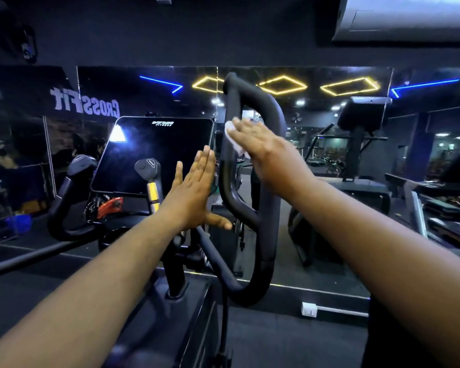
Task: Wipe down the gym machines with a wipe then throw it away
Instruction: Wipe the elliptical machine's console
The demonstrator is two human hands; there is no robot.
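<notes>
Pressing a white wipe (233,140) against the black looped handle (229,166), the right hand (260,147) keeps its fingers (241,128) straight. Left of them, the left hand (194,192) stands flat, fingers (206,162) extended, empty, beside the handle and before the dark console screen (154,152).

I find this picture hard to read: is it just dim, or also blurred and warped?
Head view: dim room lit by yellow and blue neon strips; white glare on the console screen; the right hand and wipe slightly motion-blurred; wide-angle lens bends the edges.
</notes>
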